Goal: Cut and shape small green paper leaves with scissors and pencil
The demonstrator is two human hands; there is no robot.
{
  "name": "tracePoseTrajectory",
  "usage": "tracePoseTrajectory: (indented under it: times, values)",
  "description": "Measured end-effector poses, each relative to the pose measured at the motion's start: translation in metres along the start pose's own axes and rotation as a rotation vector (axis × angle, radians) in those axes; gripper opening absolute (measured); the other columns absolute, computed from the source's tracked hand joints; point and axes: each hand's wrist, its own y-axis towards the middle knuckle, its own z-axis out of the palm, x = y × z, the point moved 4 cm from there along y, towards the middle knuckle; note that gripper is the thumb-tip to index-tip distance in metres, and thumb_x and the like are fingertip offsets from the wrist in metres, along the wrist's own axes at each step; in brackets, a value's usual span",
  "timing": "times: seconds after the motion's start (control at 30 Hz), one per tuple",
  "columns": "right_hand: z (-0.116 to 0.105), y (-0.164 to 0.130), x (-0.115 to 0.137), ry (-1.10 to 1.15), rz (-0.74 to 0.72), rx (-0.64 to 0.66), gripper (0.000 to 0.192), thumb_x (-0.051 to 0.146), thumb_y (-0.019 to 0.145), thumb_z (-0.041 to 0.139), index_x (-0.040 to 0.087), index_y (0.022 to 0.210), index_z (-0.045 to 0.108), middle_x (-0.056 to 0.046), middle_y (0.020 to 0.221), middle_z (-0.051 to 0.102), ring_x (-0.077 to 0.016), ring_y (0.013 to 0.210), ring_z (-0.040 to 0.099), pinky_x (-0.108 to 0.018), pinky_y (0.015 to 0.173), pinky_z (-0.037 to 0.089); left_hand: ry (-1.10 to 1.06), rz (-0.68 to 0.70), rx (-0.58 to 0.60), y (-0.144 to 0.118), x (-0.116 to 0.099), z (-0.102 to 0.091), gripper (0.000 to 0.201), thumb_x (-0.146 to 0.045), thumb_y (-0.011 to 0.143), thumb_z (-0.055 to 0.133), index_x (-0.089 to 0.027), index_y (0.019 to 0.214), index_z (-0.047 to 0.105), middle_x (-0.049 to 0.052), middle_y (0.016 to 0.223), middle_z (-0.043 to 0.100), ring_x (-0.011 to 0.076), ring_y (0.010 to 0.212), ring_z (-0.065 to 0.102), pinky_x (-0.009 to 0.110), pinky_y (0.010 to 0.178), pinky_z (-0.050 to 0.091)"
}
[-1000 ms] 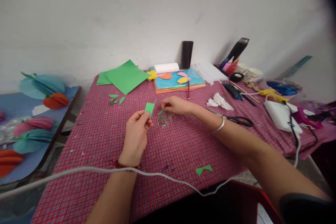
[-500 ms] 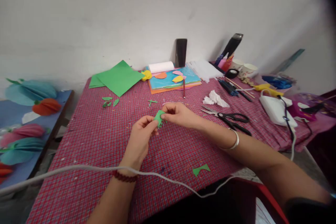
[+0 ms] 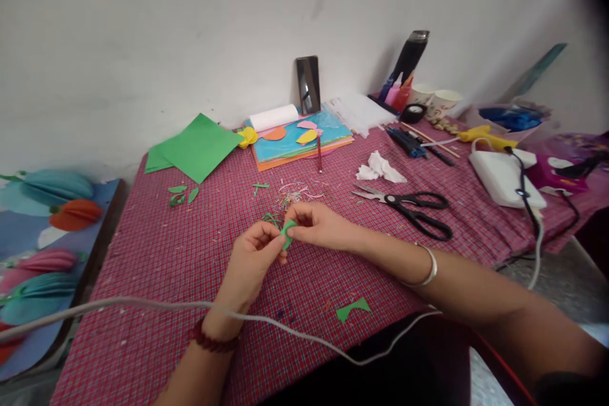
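Note:
Both hands meet over the middle of the red checked tablecloth (image 3: pixel 166 254). My left hand (image 3: pixel 250 260) and my right hand (image 3: pixel 316 226) pinch one small green paper piece (image 3: pixel 287 231) between their fingertips; the piece looks curled or folded. Thin paper shreds (image 3: pixel 295 192) lie just beyond the hands. A green bow-shaped cutout (image 3: pixel 352 309) lies near the front edge.
Black scissors (image 3: pixel 409 206) lie right of the hands, near crumpled white tissue (image 3: pixel 379 167). Green sheets (image 3: pixel 195 147), a coloured paper stack (image 3: pixel 299 139) and a phone (image 3: pixel 308 84) stand at the back. A white cable (image 3: pixel 143 306) crosses the front. Paper decorations (image 3: pixel 47 203) sit on the left table.
My right hand came back from the shreds and joined the left on the green piece. The flat piece has been folded or curled small between both hands. The view shifted.

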Motion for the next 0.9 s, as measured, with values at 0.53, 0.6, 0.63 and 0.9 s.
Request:
tracePoseTrajectory:
  times: [0.53,0.6,0.63,0.9]
  values:
    - [0.011,-0.009,0.009,0.509,0.031,-0.090,0.006,0.015,0.074,0.058,0.018,0.079,0.057,0.005,0.060,0.063,-0.0052,0.047,0.055,-0.016,0.046,0.044,-0.232,0.108,-0.096,-0.014,-0.018,0.007,0.008,-0.016,0.067,0.071,-0.018,0.072,0.066,0.001,0.063,0.065,0.0107,0.055,0.060,0.018,0.046,0.049]
    - [0.011,-0.010,0.010,0.547,0.003,-0.089,0.007,0.012,0.074,0.058,0.017,0.078,0.058,0.005,0.060,0.064,-0.0044,0.046,0.055,-0.015,0.046,0.044,-0.268,0.115,-0.079,-0.015,-0.020,0.007,0.007,-0.015,0.066,0.071,-0.017,0.070,0.066,0.001,0.066,0.067,0.0101,0.056,0.060,0.018,0.046,0.049]
    - [0.011,-0.010,0.011,0.555,-0.009,-0.089,0.007,0.011,0.074,0.058,0.017,0.078,0.059,0.005,0.060,0.064,-0.0040,0.046,0.056,-0.014,0.046,0.045,-0.284,0.118,-0.073,-0.016,-0.020,0.007,0.007,-0.014,0.066,0.072,-0.017,0.069,0.066,0.001,0.068,0.067,0.0098,0.056,0.061,0.017,0.046,0.049]
    - [0.012,-0.015,0.014,0.587,-0.010,-0.027,0.005,0.011,0.076,0.058,0.016,0.076,0.059,0.005,0.061,0.065,-0.0038,0.044,0.056,-0.013,0.044,0.045,-0.318,0.105,-0.014,-0.020,-0.019,0.008,0.008,-0.013,0.074,0.063,-0.020,0.071,0.061,-0.005,0.058,0.057,0.0056,0.042,0.049,0.012,0.033,0.038]
